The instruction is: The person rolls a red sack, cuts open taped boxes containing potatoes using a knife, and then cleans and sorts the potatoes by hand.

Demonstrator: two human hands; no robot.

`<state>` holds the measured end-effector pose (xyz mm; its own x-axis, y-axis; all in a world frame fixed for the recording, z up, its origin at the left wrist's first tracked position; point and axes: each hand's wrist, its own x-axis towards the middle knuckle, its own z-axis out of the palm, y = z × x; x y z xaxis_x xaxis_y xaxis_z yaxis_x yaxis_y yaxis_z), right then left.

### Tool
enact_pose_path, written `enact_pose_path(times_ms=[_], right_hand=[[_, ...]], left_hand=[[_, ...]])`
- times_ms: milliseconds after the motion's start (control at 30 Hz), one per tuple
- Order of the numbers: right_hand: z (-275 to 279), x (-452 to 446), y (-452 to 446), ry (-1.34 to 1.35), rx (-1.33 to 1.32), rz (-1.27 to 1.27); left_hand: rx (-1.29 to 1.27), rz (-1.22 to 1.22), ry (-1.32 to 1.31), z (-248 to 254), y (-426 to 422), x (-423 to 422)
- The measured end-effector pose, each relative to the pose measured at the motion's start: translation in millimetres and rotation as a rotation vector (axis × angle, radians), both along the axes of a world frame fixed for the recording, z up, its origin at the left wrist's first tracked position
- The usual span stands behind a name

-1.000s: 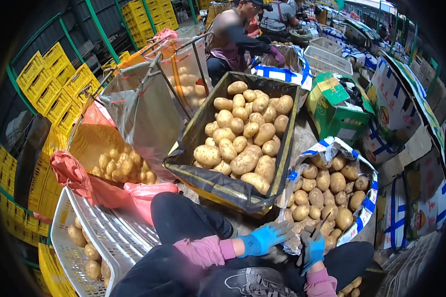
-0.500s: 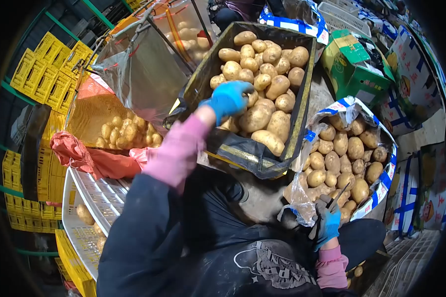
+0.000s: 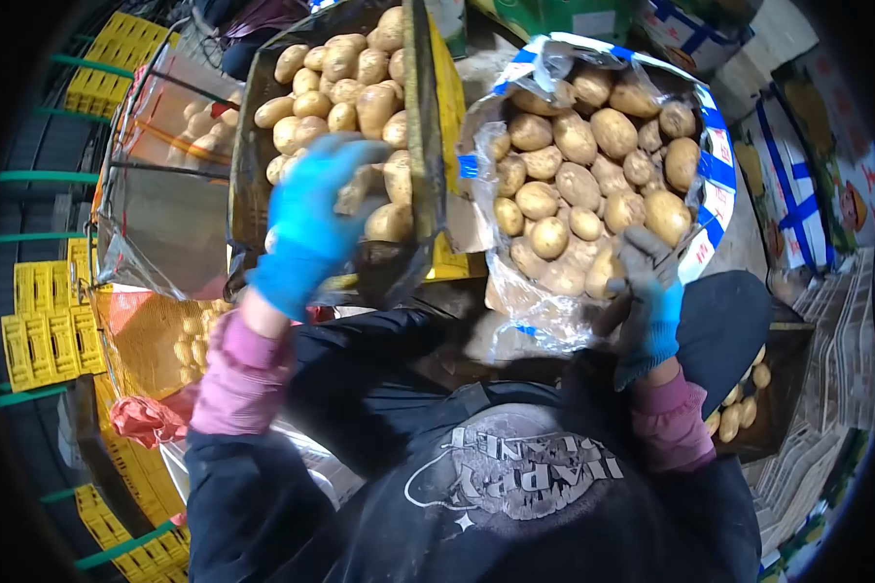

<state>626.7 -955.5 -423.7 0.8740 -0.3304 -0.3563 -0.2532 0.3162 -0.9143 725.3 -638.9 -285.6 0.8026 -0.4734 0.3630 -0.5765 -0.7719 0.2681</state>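
My left hand [image 3: 311,223], in a blue glove, is over the near end of a dark crate [image 3: 416,117] of potatoes [image 3: 340,60]. It is smeared by motion, with its fingers bent over a potato; whether it grips that potato cannot be made out. My right hand [image 3: 651,301], in a blue glove with dark grey fingers, is at the near right edge of a plastic-lined box [image 3: 717,170] full of potatoes [image 3: 578,185]. Its fingers are curled together close to the potatoes. Something thin and dark seems to be in them, too unclear to name.
An orange mesh bag [image 3: 141,335] with potatoes lies at the left, below a clear plastic bag [image 3: 165,233]. Yellow crates [image 3: 53,335] are stacked at far left. More potatoes [image 3: 739,413] sit low at the right. Printed cartons [image 3: 787,185] stand at far right.
The view has turned right, so the crate and box appear further left. My left hand is nearer the crate's near end. My right hand has moved up against the box's potatoes.
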Motion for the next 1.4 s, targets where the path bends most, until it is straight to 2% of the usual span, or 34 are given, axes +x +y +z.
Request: enact_pose_path(times_ms=[67,100,133,200,233,267,400,500,633,767,833,867,967,1033,1133,1200,1300,1400], right_hand=[[11.1,6.8,-14.6,-0.038,-0.050,-0.074],[13.1,4.1,-19.6,-0.041,-0.013,-0.064],[15.0,1.4,-24.7,-0.044,0.023,-0.054],[11.4,-4.8,-29.3,-0.088,0.052,-0.048],[8.5,-6.5,-29.0,-0.146,0.073,-0.075],[8.3,-8.8,-29.9,-0.114,0.106,-0.080],[-2.6,-22.1,-29.4,-0.028,0.207,-0.021],[-6.5,-31.0,-14.6,-0.032,0.229,0.119],[1.5,-44.2,0.9,-0.125,0.389,0.283],[23.5,-57.6,5.4,-0.098,0.475,0.413],[20.8,-63.3,10.9,-0.185,0.530,0.447],[19.8,-64.0,15.3,-0.194,0.444,0.439],[17.6,-62.8,26.7,-0.221,0.228,0.433],[13.3,-61.7,23.0,-0.238,0.136,0.465],[14.3,-54.5,22.5,-0.343,-1.062,0.378],[18.3,-50.8,31.6,-0.257,-1.107,0.464],[33.3,-56.3,50.0,-0.158,-1.229,0.569],[29.3,-69.5,63.7,-0.362,-1.338,0.602]], left_hand=[[-0.144,-0.154,0.334,-39.8,-76.9,-3.3],[-0.011,-0.122,0.364,-72.0,-108.0,-4.0],[0.302,-0.075,0.517,-99.7,-139.2,4.6],[0.535,-0.012,0.644,-180.9,-169.5,9.1],[0.453,0.015,0.689,-209.2,-169.9,12.9],[0.443,0.025,0.599,-214.9,-170.1,12.0],[-0.660,0.105,1.333,-141.7,-153.1,-17.6],[-1.126,-0.061,1.231,-108.9,-146.1,-59.1],[-1.014,-0.031,0.978,-78.6,-138.9,-94.9],[-1.078,-0.012,0.837,-62.4,-134.0,-118.1],[-1.022,-0.033,0.730,-71.1,-125.5,-124.9],[-0.994,-0.044,0.676,-72.5,-122.6,-127.4],[-1.112,-0.006,0.753,-68.4,-115.6,-140.0],[-1.064,0.091,0.749,-58.5,-107.7,-144.9],[-0.936,0.202,0.653,-60.4,-92.1,-152.7],[-0.783,0.218,0.522,-66.7,-82.3,-155.2],[-0.787,0.248,0.458,-74.2,-71.2,-158.0],[-0.925,0.265,0.459,-98.6,-60.2,-163.1]])
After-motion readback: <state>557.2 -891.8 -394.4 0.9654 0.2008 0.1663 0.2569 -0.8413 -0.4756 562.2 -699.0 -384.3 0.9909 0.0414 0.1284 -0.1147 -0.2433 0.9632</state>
